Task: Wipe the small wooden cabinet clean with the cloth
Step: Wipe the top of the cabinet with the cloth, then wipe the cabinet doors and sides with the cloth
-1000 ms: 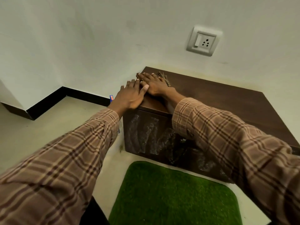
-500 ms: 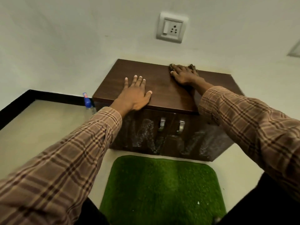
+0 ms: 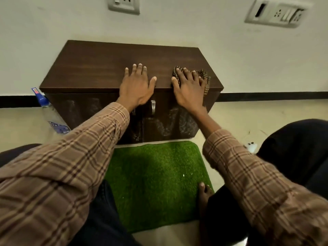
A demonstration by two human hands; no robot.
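Small wooden cabinet (image 3: 99, 68): dark brown wood-grain top, boxy, against pale wall. Cloth (image 3: 204, 77) (brown, ribbed weave, bunched) at top's front right edge, pinned under right hand (image 3: 190, 89), fingers spread flat over it. Left hand (image 3: 136, 86) flat on bare top beside it, palm down, fingers apart, holding nothing. Doors streaked whitish; metal handle (image 3: 153, 107) between wrists. Green grass-pile mat (image 3: 156, 183) below; plastic bottle (image 3: 51, 114) at cabinet's left.
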